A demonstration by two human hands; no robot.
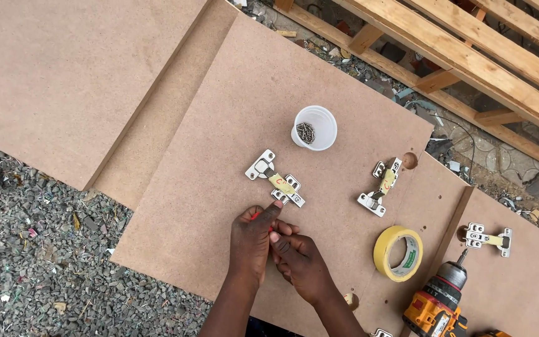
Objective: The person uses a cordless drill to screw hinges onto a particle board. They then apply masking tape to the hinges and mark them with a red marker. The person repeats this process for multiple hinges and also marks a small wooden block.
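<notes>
The left hand (252, 240) and right hand (301, 259) close over a small red thing (255, 215), mostly hidden. The cordless drill (437, 302) and a hinge (382, 333) are cut off by the bottom edge. The cup's (319, 122) contents are too small to identify.

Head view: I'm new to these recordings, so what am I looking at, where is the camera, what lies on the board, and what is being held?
The camera sits on a person's head and looks down at their two bare hands. The left hand and right hand meet over a brown fibreboard panel, pinching something small and red, too hidden to name. Just above them lies a metal cabinet hinge. Also on the boards: a white cup of screws, two more hinges, a roll of yellow tape and a cordless drill.
</notes>
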